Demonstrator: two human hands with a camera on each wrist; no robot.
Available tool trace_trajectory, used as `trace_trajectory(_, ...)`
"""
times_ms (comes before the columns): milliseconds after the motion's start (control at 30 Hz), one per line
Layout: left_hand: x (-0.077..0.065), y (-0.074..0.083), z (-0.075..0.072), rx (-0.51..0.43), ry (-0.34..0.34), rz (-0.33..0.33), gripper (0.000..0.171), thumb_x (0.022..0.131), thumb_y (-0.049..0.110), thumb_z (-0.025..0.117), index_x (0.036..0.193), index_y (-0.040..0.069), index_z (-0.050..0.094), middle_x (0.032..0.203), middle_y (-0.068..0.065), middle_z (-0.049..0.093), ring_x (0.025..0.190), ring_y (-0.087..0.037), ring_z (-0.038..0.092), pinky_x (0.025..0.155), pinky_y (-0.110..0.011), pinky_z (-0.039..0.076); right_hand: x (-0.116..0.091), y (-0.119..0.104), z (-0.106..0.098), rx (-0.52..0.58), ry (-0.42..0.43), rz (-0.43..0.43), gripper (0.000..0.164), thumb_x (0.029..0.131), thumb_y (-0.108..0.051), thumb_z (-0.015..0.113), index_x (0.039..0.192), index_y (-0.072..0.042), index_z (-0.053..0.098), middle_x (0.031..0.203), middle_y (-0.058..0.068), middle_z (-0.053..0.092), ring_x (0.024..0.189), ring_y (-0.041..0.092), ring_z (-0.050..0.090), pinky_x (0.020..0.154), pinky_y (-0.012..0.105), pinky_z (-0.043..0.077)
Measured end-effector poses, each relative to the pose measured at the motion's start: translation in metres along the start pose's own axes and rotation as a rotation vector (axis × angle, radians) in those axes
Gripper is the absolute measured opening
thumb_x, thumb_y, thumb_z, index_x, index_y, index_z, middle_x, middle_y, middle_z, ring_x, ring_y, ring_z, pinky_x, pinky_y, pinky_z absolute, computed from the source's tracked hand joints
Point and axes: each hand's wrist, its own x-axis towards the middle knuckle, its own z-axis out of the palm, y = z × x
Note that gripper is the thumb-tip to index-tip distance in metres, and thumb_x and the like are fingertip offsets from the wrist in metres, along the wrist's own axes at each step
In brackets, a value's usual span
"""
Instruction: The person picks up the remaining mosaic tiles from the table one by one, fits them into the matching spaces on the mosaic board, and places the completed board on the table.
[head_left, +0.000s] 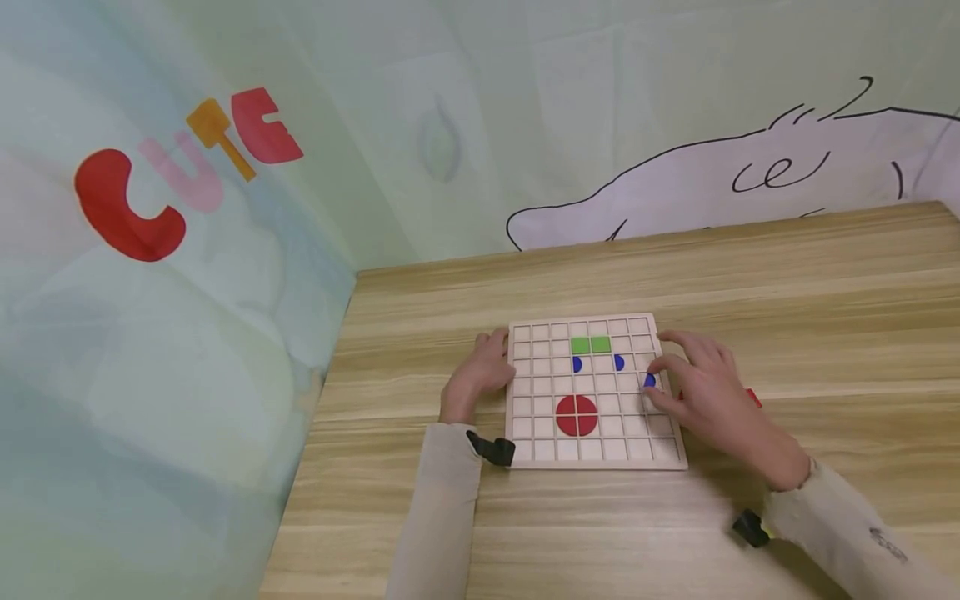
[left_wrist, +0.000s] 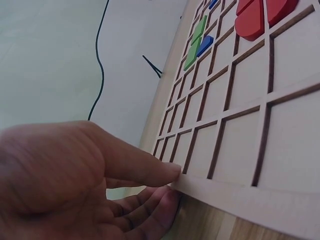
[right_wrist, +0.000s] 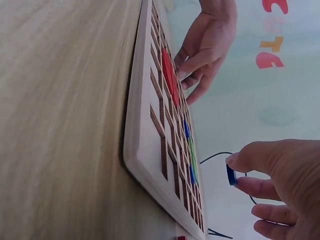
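While the left hand [head_left: 482, 368] grasps the nine-to-ten o'clock edge of a square, pale wooden board with a raised grid [head_left: 605, 384], its thumb lies on the rim and its fingers curl at the side, a hold that likely keeps the board from sliding. The board lies flat between the two hands. Toward its seven o'clock, four red quarter-circle pieces [head_left: 587, 406] fill four neighbouring cells, their corners turned to meet so that they read as one disc. Near eleven o'clock, a blue half-round piece [head_left: 577, 364] sits in the cell below the first of two green square pieces [head_left: 581, 345], which lie side by side at twelve. A second blue half-round piece [head_left: 618, 362] lies at one o'clock, a bare cell between it and the first; both straight edges face nine, apparently to match.

At three o'clock, the right hand [head_left: 716, 396] pinches a third blue half-round piece [head_left: 649, 381] by thumb and forefinger, raised clear of the grid; a fingertip hold probably leaves it easy to turn. Beyond, a red piece [head_left: 753, 398] is mostly hidden, its shape unclear.

Beneath is a table with light wood grain [head_left: 420, 317]. Toward ten o'clock, colourful "CUTE" lettering [head_left: 101, 196] marks a blue-green wall covering; toward one, a white, black-outlined cartoon figure [head_left: 660, 200] spreads across the back wall.
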Motion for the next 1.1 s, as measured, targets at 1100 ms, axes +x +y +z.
trace_trajectory(1100,-0.001,0.000,0.000,-0.009,-0.017,0.003,0.069,0.088,0.000,0.044,0.152,0.013,0.023,0.147,-0.016,0.028,0.131,-0.029,0.035,0.108,-0.043,0.031,0.037,-0.026,0.051,0.059,-0.177,-0.065,0.023,0.077,-0.024,0.079,0.092,-0.010,0.069,0.137,0.015,0.048,0.130,0.034,0.035,0.106,0.056,0.022)
